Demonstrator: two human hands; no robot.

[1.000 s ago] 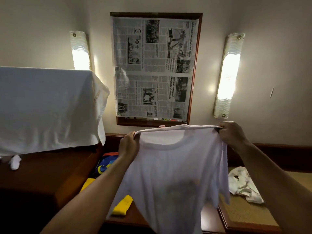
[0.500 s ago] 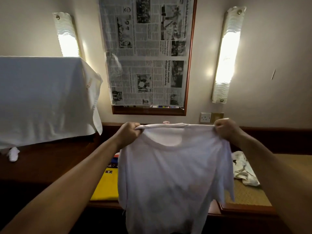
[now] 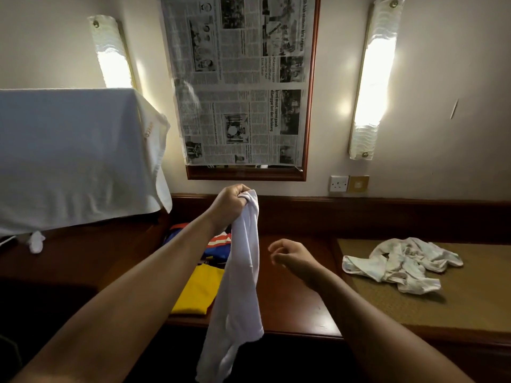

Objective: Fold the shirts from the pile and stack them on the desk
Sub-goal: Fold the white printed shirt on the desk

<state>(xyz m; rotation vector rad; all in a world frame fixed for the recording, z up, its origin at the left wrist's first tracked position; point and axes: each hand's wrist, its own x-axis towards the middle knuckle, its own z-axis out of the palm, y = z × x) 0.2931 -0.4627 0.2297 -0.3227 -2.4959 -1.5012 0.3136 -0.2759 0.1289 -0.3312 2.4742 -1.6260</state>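
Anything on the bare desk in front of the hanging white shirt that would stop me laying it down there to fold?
Nothing visible. The white shirt hangs from the left hand; the desk right of it is bare. The yellow shirt lies left, the crumpled cloth farther right.

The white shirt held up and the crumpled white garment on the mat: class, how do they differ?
The white shirt hangs lengthwise in the air from the left hand; the crumpled garment lies untouched on the woven mat. The shirt looks smooth, the garment wrinkled. Both are pale cloth.
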